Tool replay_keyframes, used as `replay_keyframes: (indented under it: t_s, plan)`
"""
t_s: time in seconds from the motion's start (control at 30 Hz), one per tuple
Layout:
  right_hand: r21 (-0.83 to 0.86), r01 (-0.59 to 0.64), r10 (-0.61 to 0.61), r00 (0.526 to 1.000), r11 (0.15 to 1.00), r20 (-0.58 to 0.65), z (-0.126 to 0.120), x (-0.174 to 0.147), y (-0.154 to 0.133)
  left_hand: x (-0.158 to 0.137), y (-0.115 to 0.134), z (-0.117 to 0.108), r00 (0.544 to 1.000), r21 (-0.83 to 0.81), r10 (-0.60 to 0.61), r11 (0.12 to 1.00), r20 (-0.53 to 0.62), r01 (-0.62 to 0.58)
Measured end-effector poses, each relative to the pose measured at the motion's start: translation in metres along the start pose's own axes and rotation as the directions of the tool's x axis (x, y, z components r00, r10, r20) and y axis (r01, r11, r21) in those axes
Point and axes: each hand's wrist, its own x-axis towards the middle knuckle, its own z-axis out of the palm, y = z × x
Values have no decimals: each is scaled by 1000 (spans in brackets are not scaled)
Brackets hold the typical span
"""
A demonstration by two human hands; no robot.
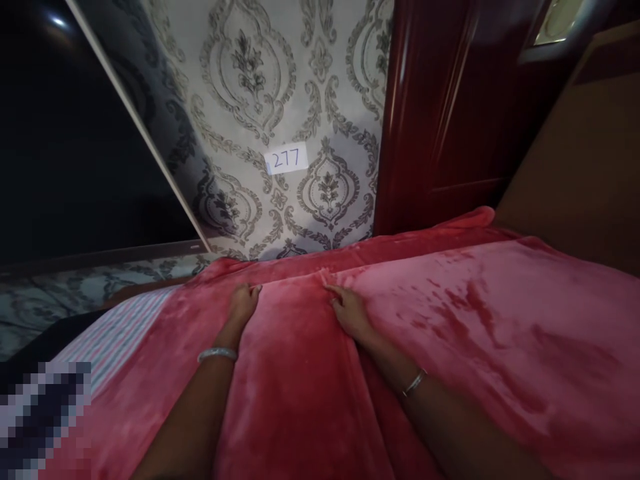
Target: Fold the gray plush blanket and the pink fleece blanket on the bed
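Observation:
A plush pink-red blanket [300,380] is spread out in front of me, with a folded strip running down its middle. My left hand [244,303] is closed on the far left corner of that strip, its thumb on the edge. At the strip's far right corner, my right hand [351,315] grips the fabric between thumb and fingers, the index finger stretched along the edge. Both forearms reach across the blanket, and the fingertips are partly hidden. A bracelet circles each wrist.
Striped cloth [125,327] shows beyond the blanket's left side. A large dark screen [90,147] stands at the left. Behind are patterned wallpaper [250,67] with a paper card [287,158] reading 277, and a dark red door [435,113]. A brown cardboard panel [580,153] leans at the right.

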Motion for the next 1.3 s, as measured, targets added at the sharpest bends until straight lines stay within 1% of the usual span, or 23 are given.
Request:
replay_keyframes:
  t_s: [0.07,0.13,0.2,0.23,0.3,0.4,0.47,0.53,0.6,0.7,0.8,0.87,0.93,1.03,1.17,1.23,1.3]
  plan:
    - [37,-17,18,1000,999,-10,-1,0,-3,3,4,-9,999,27,19,999,41,-20]
    - [75,-44,45,999,996,-16,-2,0,-5,8,15,-18,995,55,64,996,83,-69]
    - [103,-70,71,997,992,-9,-2,0,-6,15,36,-22,981,55,148,986,127,-156]
    - [114,-77,78,997,991,-8,-1,0,-6,18,50,-21,967,38,202,977,155,-210]
    - [143,-77,82,996,987,-25,0,0,-5,23,83,-11,925,-25,314,948,213,-316]
    - [207,-67,83,994,976,-69,2,0,-4,26,131,16,849,-149,444,896,286,-418]
    - [219,-60,83,992,974,-97,2,0,-5,25,152,35,811,-215,495,868,311,-447]
    - [192,-59,82,990,980,-114,1,-1,-7,23,162,51,798,-254,518,853,308,-456]
    - [146,-75,92,990,986,-111,0,-1,-11,19,161,62,808,-265,520,849,275,-457]
    - [68,-116,121,990,991,-70,-3,-2,-16,15,155,72,836,-243,504,857,219,-453]
    - [24,-140,140,990,990,-6,-6,-1,-19,12,156,74,851,-205,485,870,202,-448]
    - [27,-146,146,989,989,14,-9,0,-17,12,161,71,848,-186,481,875,222,-448]
    - [44,-140,140,990,989,8,-10,1,-13,13,164,61,833,-174,487,873,261,-456]
    - [70,-119,120,993,990,-2,-11,3,-7,13,159,36,816,-143,492,870,302,-472]
    - [120,-146,146,989,982,10,-15,5,-11,2,134,-5,840,-57,453,887,300,-458]
    - [155,-200,198,980,967,29,-19,6,-19,-7,119,-22,851,-16,424,897,309,-441]
    - [187,-252,245,968,950,57,-26,2,-29,-15,109,-33,857,15,403,903,322,-430]
